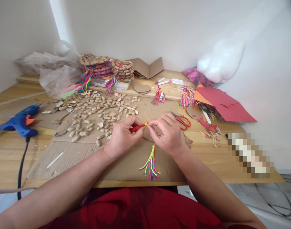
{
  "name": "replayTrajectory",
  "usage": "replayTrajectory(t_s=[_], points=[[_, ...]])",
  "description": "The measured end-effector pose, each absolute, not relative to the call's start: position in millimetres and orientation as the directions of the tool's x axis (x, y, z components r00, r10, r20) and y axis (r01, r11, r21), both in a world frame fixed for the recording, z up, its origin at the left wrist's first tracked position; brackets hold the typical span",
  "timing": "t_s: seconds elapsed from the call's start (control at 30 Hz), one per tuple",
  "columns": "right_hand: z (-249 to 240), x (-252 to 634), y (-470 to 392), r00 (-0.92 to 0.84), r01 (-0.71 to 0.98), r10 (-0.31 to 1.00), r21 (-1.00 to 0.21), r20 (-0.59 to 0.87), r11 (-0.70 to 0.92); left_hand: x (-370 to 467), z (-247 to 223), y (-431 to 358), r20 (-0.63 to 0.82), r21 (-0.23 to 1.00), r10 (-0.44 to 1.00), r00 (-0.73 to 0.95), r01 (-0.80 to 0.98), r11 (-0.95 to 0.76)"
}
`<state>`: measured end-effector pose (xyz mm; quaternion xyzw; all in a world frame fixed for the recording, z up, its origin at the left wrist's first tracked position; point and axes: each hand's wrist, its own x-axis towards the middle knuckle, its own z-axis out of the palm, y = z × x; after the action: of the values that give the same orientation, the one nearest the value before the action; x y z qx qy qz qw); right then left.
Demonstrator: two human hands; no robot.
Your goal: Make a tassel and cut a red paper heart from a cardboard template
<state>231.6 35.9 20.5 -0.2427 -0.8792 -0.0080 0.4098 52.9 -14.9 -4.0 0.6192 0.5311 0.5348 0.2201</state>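
Between my two hands is a bundle of red cord [137, 128] with a yellow thread [147, 117] around its end. My left hand [125, 135] is closed on the red bundle, thumb and fingers pinching it. My right hand [166, 132] pinches at the yellow-wrapped end, its fingertips close to the left ones. Below them, a multicoloured tassel [151, 163] lies spread on the cardboard mat [126, 165]. Behind my right hand are scissors with red handles [185, 122], partly hidden by it.
Many peanuts [104, 106] cover the mat's back left. A blue glue gun [23, 121] lies at left. Stacked peanut pieces [123, 68], tassels [187, 95], a cardboard heart [142, 88] and markers [164, 82] are at the back; red paper [227, 103] is at right.
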Motion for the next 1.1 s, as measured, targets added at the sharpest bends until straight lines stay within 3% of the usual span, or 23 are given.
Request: replayTrajectory(t_s=[0.1,0.17,0.33,0.47,0.63,0.87,1.1], points=[[20.4,232.0,35.7,-0.580,0.425,0.433,-0.197,0.690,0.883,52.7,-4.6,-15.6,0.461,0.809,0.881,-0.107,0.459,-0.367],[19.3,232.9,34.7,-0.587,0.401,0.469,-0.266,0.661,0.877,52.3,-5.6,-16.1,0.505,0.765,0.860,-0.070,0.498,-0.408],[15.1,237.2,32.1,-0.508,0.299,0.714,-0.679,0.482,0.670,50.6,-6.9,-17.5,0.609,0.601,0.788,0.091,0.596,-0.533],[12.5,239.0,36.6,-0.471,0.127,0.824,-0.900,0.315,0.416,49.4,-4.8,-18.1,0.635,0.595,0.772,0.040,0.611,-0.522],[9.3,239.4,44.3,-0.482,0.012,0.844,-0.962,0.234,0.274,51.2,-3.5,-18.7,0.628,0.638,0.778,0.014,0.564,-0.525],[10.2,239.4,45.6,-0.476,0.007,0.859,-0.976,0.189,0.219,52.6,-0.3,-16.7,0.337,0.914,0.940,-0.056,0.259,-0.312],[8.4,234.7,44.7,-0.469,0.039,0.882,-0.996,0.054,0.082,48.2,1.0,-8.1,0.202,0.978,0.973,-0.109,-0.035,-0.207]])
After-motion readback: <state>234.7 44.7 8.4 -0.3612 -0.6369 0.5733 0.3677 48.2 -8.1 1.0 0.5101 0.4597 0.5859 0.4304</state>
